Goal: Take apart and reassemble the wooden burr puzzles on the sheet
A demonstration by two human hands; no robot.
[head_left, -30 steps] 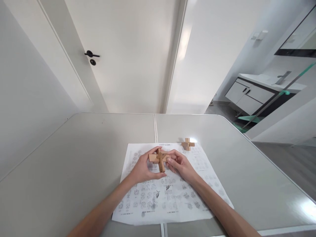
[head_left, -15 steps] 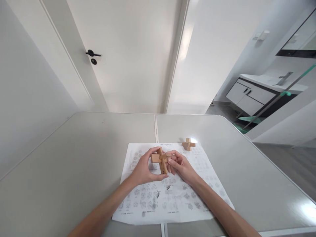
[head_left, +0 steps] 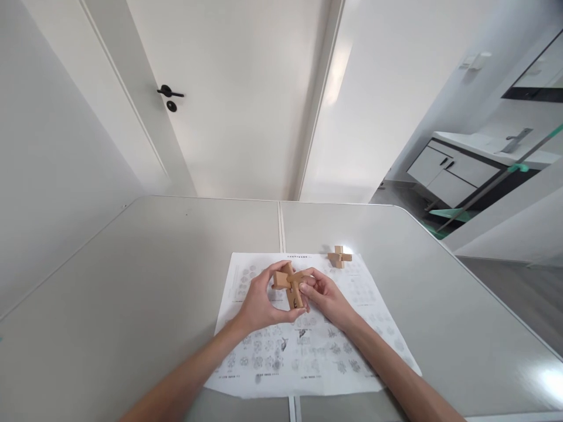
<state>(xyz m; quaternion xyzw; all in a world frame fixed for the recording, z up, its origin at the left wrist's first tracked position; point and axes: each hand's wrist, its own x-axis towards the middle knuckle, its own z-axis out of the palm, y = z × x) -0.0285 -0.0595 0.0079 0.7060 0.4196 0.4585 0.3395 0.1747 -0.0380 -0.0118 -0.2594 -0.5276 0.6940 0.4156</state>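
While left hand (head_left: 258, 302) wide, right hand (head_left: 324, 293) compact.

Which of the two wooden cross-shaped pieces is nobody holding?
The far piece, near the far right corner of the printed sheet: no hand touches it. The near piece sits between the left hand and the right hand, both touching it.

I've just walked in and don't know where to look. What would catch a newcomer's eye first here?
Probably the cross-shaped wooden piece, held between the left hand and right hand above a printed white sheet. A second wooden cross sits near the sheet's far right corner. Beyond the table, the black door handle stands out on the pale door, at upper left.
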